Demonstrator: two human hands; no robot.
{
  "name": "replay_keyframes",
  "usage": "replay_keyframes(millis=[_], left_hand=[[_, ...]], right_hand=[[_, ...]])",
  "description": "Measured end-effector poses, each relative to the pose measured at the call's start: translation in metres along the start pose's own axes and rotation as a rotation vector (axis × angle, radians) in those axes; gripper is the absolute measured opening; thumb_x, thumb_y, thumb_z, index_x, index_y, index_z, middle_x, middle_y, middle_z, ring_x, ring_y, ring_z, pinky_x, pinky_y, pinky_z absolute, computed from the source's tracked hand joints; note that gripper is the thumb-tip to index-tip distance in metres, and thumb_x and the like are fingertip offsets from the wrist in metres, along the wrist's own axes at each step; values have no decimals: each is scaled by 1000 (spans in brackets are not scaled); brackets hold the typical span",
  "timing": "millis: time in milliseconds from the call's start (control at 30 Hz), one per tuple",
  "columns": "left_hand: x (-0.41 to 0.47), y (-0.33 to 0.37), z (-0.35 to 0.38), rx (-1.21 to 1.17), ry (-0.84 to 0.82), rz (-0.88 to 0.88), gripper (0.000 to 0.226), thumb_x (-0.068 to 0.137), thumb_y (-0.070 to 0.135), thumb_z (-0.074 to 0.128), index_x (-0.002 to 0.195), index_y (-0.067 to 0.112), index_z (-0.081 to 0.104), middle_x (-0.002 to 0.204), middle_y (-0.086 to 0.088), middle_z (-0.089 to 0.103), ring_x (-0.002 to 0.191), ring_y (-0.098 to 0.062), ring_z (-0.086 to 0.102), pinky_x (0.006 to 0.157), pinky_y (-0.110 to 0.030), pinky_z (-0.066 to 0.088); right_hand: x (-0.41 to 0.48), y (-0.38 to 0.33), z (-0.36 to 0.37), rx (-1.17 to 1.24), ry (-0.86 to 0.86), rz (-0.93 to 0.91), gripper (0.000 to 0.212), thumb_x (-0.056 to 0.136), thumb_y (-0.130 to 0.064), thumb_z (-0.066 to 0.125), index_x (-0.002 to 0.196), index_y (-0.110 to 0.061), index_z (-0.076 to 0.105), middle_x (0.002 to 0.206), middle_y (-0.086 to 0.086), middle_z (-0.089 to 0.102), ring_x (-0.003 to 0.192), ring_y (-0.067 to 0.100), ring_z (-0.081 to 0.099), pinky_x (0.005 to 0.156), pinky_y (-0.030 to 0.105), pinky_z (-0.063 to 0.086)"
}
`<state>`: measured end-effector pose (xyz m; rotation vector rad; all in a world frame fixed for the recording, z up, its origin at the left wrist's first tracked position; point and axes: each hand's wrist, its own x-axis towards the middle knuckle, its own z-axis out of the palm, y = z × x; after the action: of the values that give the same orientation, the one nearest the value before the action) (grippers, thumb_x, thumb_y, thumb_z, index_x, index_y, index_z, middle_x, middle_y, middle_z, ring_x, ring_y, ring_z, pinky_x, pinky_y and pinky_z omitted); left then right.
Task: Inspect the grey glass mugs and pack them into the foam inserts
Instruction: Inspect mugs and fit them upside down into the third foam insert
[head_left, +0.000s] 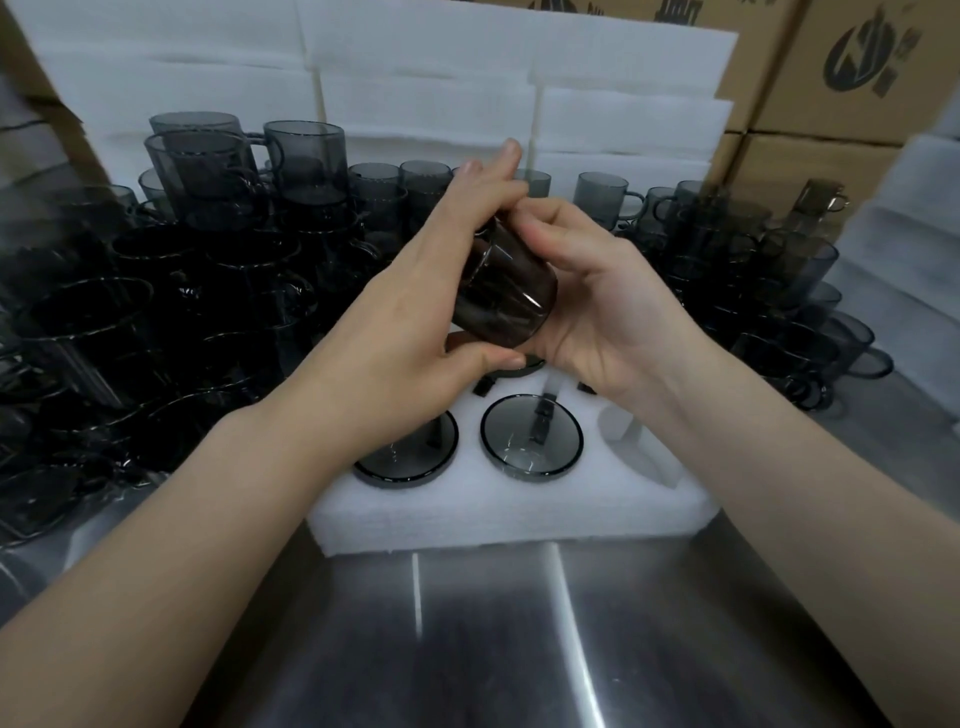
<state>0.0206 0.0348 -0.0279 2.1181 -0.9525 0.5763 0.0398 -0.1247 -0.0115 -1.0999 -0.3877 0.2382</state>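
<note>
- The left hand (415, 296) pinches a grey glass mug (506, 296) between thumb and fingers. The right hand (587, 301) cups the other side, fingers curled round it.
- The mug is held tilted in the air, likely so light shows up any flaws.
- Just below lies the foam insert (519, 509), with two packed mugs (531, 441) seated in it and an empty pocket (626, 431) at its right, probably the next to fill.
- Stacks of loose mugs (218, 270) crowd the counter (519, 649) on both sides, within reach.

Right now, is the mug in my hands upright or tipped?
Tipped: left hand and right hand hold the mug slanted above the foam.
</note>
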Motion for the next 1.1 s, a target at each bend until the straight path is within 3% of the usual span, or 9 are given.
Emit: replay_keyframes(millis=[100, 200, 300, 400, 600, 767, 867, 1000, 1100], left_hand=[[3, 2, 1, 71, -77, 24, 99, 73, 4, 79, 151, 21, 20, 160, 8, 14, 149, -11, 1, 121, -23, 9], [3, 1, 2, 103, -80, 2, 95, 74, 16, 72, 153, 23, 19, 163, 7, 9, 151, -17, -1, 123, -43, 12], [0, -1, 0, 42, 6, -86, 95, 68, 12, 65, 152, 20, 22, 163, -3, 11, 151, -16, 6, 122, -27, 11], [-2, -3, -2, 10, 95, -127, 90, 62, 5, 62, 147, 12, 34, 148, -10, 36, 139, -14, 33, 111, -11, 23], [-2, -4, -2, -135, 104, -244, 84, 60, 8, 58, 140, 30, 43, 123, 1, 57, 117, -12, 55, 101, -30, 46], [-3, -12, 0, -173, 175, -276, 95, 64, -12, 56, 144, 36, 35, 112, 8, 56, 105, -7, 59, 88, -25, 52], [-4, -14, 0, -265, 217, -272, 93, 65, -11, 51, 142, 37, 32, 107, 10, 53, 98, -3, 59, 79, -24, 54], [-5, -13, -2, -359, 216, -260, 80, 71, 4, 61, 142, 26, 32, 122, -6, 53, 113, -12, 56, 94, -25, 47], [-5, -12, -2, -381, 242, -239, 60, 79, 20, 72, 130, 21, 41, 114, 3, 58, 109, -5, 59, 93, -20, 46]], right_hand=[[6, 2, 0, -4, 108, -24, 13, 93, -3, 52, 105, -5, 55, 87, 15, 63, 76, 24, 63, 65, 40, 55], [7, 4, 0, -28, 114, -41, 13, 94, -3, 52, 106, -6, 54, 90, 16, 60, 77, 23, 61, 71, 40, 54], [5, 3, 1, -54, 72, -100, 10, 94, -1, 51, 93, -10, 54, 80, 7, 60, 71, 17, 60, 67, 35, 55], [3, 1, 4, -171, 69, -154, 9, 87, -5, 54, 85, -13, 50, 74, 6, 52, 65, 11, 52, 56, 27, 51], [-2, 3, 8, -569, 82, -259, 23, 89, -25, 59, 78, -8, 47, 73, 9, 42, 71, 20, 43, 67, 37, 43], [-1, -2, 6, -873, 132, -355, 36, 96, -28, 58, 72, -2, 54, 65, 7, 46, 66, 16, 46, 66, 37, 45], [-1, -7, -1, -800, 99, -192, 37, 100, -34, 50, 69, -15, 49, 52, -4, 43, 46, 14, 42, 47, 24, 40], [0, 1, -4, -704, -12, -40, 31, 102, -33, 46, 75, -16, 50, 55, -4, 44, 45, 15, 38, 44, 26, 34], [1, 4, -4, -563, -35, -32, 31, 102, -27, 46, 72, -17, 50, 56, -1, 41, 45, 14, 36, 45, 25, 33]])
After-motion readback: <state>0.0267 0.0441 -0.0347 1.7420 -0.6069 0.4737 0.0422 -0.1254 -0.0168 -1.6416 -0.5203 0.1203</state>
